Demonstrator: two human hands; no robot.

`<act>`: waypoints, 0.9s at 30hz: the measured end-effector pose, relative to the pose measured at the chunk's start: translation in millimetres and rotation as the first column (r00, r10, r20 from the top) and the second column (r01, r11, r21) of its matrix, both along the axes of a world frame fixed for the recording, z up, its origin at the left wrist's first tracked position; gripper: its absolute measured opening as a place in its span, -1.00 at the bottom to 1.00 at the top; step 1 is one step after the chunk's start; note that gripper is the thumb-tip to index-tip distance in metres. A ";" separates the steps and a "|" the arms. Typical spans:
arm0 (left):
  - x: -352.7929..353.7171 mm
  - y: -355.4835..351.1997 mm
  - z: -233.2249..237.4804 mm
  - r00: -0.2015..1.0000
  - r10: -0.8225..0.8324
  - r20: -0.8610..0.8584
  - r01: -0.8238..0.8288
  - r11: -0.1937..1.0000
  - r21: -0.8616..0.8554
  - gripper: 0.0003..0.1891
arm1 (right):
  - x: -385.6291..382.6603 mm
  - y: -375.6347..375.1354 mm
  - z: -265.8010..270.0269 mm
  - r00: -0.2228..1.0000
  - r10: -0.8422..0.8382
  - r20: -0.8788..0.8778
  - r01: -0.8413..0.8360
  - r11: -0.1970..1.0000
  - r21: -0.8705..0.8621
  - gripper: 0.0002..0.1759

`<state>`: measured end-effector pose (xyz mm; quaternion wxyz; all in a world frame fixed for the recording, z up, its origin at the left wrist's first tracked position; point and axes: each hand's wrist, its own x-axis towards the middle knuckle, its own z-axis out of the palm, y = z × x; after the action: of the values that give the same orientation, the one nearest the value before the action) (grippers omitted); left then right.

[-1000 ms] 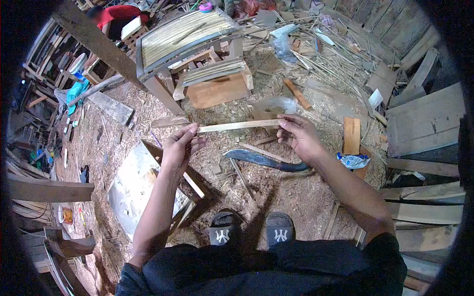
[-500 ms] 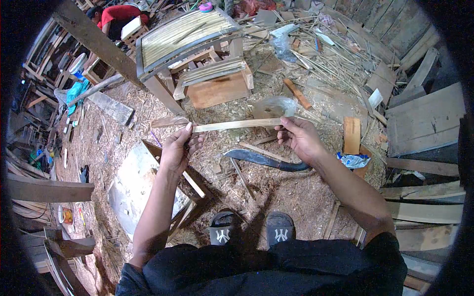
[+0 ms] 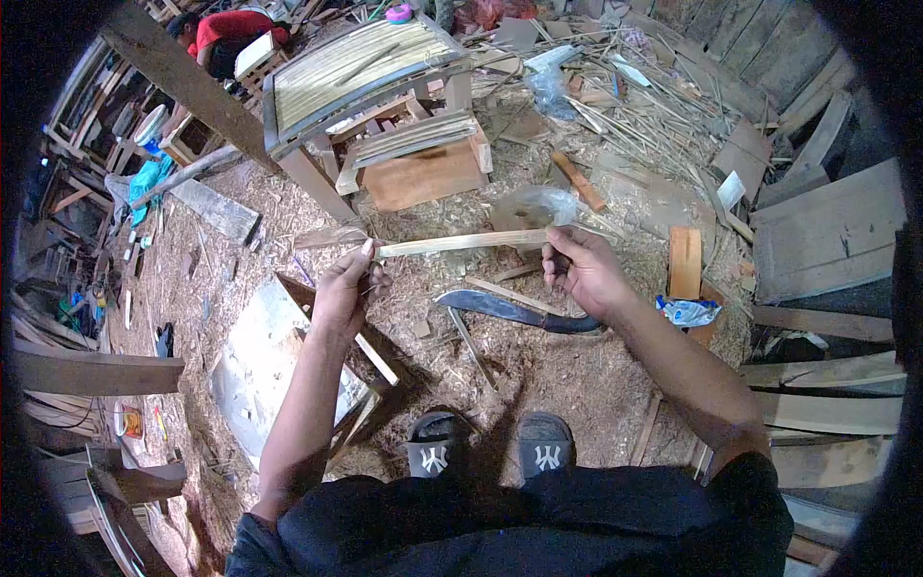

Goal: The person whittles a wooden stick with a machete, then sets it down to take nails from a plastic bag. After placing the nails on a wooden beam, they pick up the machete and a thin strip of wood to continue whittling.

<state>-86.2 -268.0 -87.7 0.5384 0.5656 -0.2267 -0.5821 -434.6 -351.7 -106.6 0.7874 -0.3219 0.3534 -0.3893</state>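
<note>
A thin pale strip of split bamboo or wood (image 3: 461, 243) is stretched level between my two hands, above the littered ground. My left hand (image 3: 351, 284) pinches its left end between thumb and fingers. At the other end, my right hand (image 3: 580, 266) grips it with thumb and forefinger, the other fingers curled. Below the strip lies a machete (image 3: 500, 310) with a dark curved blade and a black handle, near my right wrist. Narrow offcuts (image 3: 471, 346) lie around the blade.
Ahead stands a slatted bench (image 3: 361, 82) with a smaller slatted piece (image 3: 413, 159) before it. A worn box-like stool (image 3: 274, 365) sits beside my left forearm. Loose strips (image 3: 654, 125) are heaped at the back right. A person in red (image 3: 231, 34) bends down at the far left.
Both hands hold the strip in nearly the same place. The strip has turned slightly about its length, and the left fingers have shifted a little. The person in red has moved slightly.
</note>
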 end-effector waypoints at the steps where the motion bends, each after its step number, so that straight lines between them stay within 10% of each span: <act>1: 0.3 -0.1 -0.6 1.000 0.000 0.000 0.000 1.000 0.000 -0.69 | 1.2 1.2 2.0 1.000 -0.016 0.001 0.016 1.000 0.015 -0.78; 27: -2.9 1.9 3.0 0.999 -0.011 0.045 0.010 1.000 0.026 -0.78 | -3.7 -1.9 -3.4 0.997 -0.063 -0.036 0.064 0.997 0.031 -0.81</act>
<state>-89.1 -266.1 -84.7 0.5230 0.5843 -0.2343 -0.5747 -438.3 -353.6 -110.0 0.7733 -0.3045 0.3834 -0.4029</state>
